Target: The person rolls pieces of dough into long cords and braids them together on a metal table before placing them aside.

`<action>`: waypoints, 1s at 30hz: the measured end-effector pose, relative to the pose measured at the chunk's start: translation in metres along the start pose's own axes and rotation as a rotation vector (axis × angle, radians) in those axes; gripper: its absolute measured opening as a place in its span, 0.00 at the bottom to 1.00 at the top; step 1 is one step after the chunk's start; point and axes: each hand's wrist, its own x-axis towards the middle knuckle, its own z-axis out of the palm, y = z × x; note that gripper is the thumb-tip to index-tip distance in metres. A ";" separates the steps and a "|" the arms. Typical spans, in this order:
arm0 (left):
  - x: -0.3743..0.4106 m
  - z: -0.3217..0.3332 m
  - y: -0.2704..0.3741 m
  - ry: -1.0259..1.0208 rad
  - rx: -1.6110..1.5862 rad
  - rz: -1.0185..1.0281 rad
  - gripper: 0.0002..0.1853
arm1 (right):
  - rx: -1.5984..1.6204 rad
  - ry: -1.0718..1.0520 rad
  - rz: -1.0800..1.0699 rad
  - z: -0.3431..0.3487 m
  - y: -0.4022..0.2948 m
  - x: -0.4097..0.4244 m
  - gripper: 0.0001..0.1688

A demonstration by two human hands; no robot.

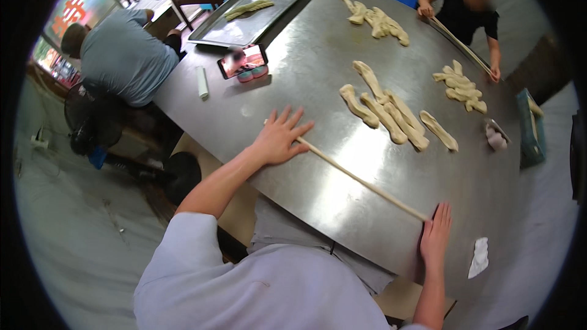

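Note:
A long, thin dough rope (367,183) stretches across the stainless steel table (316,192). My left hand (282,140) lies palm down over its left part, fingers spread, and a tip of dough pokes out beyond the fingers. At the other end, my right hand (435,233) touches the rope, its straight fingers side by side; what is under the palm is hidden. Neither hand is closed around the dough. Farther in, several thick dough strips (385,114) lie close together, with a single strip (439,130) to their right.
Across the table, a person (467,9) holds a dough rope (461,46). Twisted dough (461,87) and more dough (376,23) lie nearby. At the left are a phone on a stand (243,61), a metal tray (197,39) and a seated person (124,55). White paper (479,256) lies right.

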 end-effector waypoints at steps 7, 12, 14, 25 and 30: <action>0.072 0.004 0.121 0.289 -0.786 0.358 0.33 | 0.253 0.321 -0.392 0.012 -0.144 0.093 0.37; 0.033 0.028 0.169 0.157 -0.242 0.327 0.35 | 0.084 -0.139 -0.389 0.032 -0.196 0.054 0.37; 0.023 0.033 0.168 0.172 -0.233 0.264 0.35 | 0.074 0.000 -0.428 0.030 -0.190 0.046 0.40; 0.031 0.033 0.084 0.259 -0.098 0.006 0.36 | -0.035 0.005 -0.234 0.005 -0.098 0.033 0.35; 0.017 0.027 0.038 0.255 -0.097 -0.077 0.38 | -0.032 -0.021 -0.134 0.004 -0.060 0.023 0.36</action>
